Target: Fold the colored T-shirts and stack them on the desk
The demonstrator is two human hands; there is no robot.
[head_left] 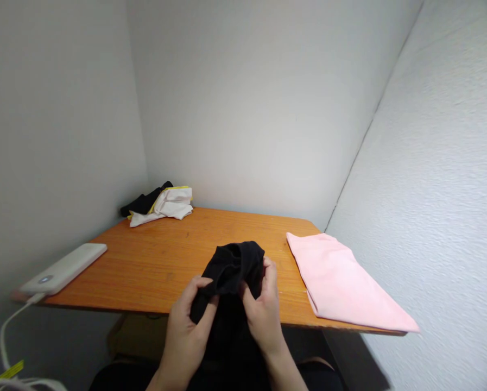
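Note:
My left hand [188, 326] and my right hand [264, 315] both grip a black cloth garment [233, 269], holding it up just over the front edge of the table. Its lower part hangs down toward my lap, dark and hard to make out. A folded pink cloth [345, 282] lies to the right of my right hand, its corner jutting past the table edge. At the far left corner sits a small crumpled pile of white cloth with yellow trim [168, 203] beside a black cloth [142, 202].
The orange wood-grain table [165, 255] stands in a corner between pale walls. A white power bank [64, 269] lies at its left edge with a white cable [7, 336] trailing down. A cardboard box [135, 336] shows beneath the table.

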